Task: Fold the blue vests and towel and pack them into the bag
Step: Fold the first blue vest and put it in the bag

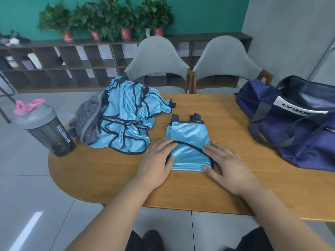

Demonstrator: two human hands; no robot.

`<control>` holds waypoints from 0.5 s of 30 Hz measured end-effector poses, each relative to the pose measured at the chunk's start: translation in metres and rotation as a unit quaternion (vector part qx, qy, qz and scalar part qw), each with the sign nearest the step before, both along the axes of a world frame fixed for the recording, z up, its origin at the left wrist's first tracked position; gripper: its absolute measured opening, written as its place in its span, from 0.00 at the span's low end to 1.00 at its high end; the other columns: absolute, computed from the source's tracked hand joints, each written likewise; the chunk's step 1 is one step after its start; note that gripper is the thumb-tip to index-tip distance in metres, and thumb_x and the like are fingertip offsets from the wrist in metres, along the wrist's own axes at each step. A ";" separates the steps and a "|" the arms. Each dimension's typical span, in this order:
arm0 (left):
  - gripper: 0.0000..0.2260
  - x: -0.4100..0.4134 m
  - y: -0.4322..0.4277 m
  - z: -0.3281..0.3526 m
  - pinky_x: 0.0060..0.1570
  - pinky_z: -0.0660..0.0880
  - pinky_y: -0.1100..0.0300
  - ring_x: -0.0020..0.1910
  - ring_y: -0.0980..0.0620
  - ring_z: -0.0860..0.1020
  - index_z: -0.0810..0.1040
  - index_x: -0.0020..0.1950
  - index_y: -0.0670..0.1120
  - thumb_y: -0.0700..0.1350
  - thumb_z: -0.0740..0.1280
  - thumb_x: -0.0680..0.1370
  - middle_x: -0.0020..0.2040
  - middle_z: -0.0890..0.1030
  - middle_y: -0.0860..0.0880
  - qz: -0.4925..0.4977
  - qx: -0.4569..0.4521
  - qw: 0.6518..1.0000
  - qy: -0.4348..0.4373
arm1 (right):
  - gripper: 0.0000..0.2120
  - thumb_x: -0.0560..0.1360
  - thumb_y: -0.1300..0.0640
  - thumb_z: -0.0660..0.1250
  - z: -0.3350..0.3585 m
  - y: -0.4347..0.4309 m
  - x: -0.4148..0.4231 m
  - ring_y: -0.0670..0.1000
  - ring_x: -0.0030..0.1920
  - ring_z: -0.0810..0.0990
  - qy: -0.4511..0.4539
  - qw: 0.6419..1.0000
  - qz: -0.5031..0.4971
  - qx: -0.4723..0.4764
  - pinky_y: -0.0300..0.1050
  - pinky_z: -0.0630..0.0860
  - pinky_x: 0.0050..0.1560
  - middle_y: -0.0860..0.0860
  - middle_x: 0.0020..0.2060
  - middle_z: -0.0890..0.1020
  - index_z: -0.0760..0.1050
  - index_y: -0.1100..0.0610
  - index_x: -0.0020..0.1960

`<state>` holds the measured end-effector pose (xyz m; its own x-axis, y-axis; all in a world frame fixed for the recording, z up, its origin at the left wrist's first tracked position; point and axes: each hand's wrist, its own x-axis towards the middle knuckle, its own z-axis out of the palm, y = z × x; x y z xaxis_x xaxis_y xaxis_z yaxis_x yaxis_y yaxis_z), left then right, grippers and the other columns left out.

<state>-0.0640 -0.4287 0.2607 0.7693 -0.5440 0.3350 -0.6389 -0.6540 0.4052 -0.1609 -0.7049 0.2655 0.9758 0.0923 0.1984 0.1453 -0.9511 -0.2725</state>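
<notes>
A folded light-blue vest (188, 142) with dark trim lies flat in the middle of the wooden table (108, 176). My left hand (155, 160) presses its left edge with straight fingers. My right hand (226, 163) lies flat on its right edge, thumb at the lower corner. A heap of unfolded blue vests (126, 116) sits to the left, with a grey striped towel (88, 120) bunched against its left side. The navy duffel bag (297, 122) stands at the table's right end with its top open.
A grey shaker bottle (47, 129) with a pink loop stands at the table's left edge. Two grey chairs (157, 60) face the far side. Behind them runs a low shelf unit (59, 64) topped with potted plants.
</notes>
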 end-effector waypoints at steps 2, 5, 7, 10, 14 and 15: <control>0.17 -0.005 0.000 0.002 0.77 0.65 0.49 0.77 0.53 0.68 0.79 0.73 0.51 0.44 0.66 0.84 0.75 0.74 0.56 -0.020 -0.028 0.998 -0.043 | 0.32 0.80 0.29 0.57 -0.003 -0.001 -0.001 0.40 0.81 0.56 -0.021 1.000 -0.003 0.012 0.51 0.61 0.80 0.35 0.78 0.66 0.66 0.42 0.80; 0.13 -0.009 0.006 0.003 0.72 0.70 0.51 0.71 0.57 0.73 0.83 0.66 0.52 0.49 0.70 0.82 0.68 0.80 0.59 -0.060 -0.044 0.997 -0.032 | 0.24 0.79 0.37 0.68 -0.005 -0.002 -0.003 0.42 0.78 0.65 -0.074 0.995 0.017 0.062 0.53 0.69 0.76 0.37 0.72 0.75 0.76 0.44 0.73; 0.14 -0.008 0.013 0.001 0.71 0.71 0.50 0.70 0.60 0.74 0.85 0.62 0.54 0.58 0.70 0.81 0.65 0.81 0.61 -0.072 -0.022 0.997 -0.012 | 0.17 0.78 0.42 0.72 -0.007 -0.002 -0.005 0.41 0.73 0.72 -0.095 0.991 0.028 0.090 0.52 0.74 0.71 0.38 0.68 0.79 0.82 0.44 0.66; 0.13 -0.004 0.020 -0.002 0.72 0.71 0.49 0.69 0.60 0.75 0.86 0.56 0.53 0.60 0.72 0.79 0.64 0.82 0.61 -0.069 -0.031 0.997 0.004 | 0.13 0.79 0.44 0.71 -0.009 -0.002 -0.007 0.41 0.69 0.76 -0.094 0.991 0.020 0.096 0.51 0.77 0.66 0.37 0.66 0.80 0.84 0.43 0.62; 0.12 -0.005 0.020 -0.004 0.71 0.72 0.48 0.70 0.60 0.75 0.87 0.54 0.53 0.59 0.72 0.78 0.63 0.83 0.61 -0.042 -0.041 0.998 -0.004 | 0.12 0.82 0.47 0.68 -0.013 -0.003 -0.004 0.43 0.71 0.75 -0.095 0.991 0.023 0.086 0.52 0.76 0.68 0.39 0.67 0.80 0.84 0.45 0.63; 0.13 -0.006 0.020 -0.004 0.72 0.71 0.49 0.70 0.60 0.74 0.87 0.55 0.54 0.60 0.72 0.78 0.63 0.83 0.61 -0.040 -0.034 0.999 -0.011 | 0.12 0.82 0.48 0.69 -0.013 -0.003 -0.004 0.44 0.71 0.76 -0.101 0.991 0.027 0.086 0.53 0.76 0.69 0.40 0.67 0.80 0.84 0.46 0.63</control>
<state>-0.0703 -0.4086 0.2569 0.7168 -0.5787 0.3890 -0.6967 -0.5722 0.4327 -0.1650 -0.7081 0.2529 0.9089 0.0923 0.4067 0.2637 -0.8827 -0.3890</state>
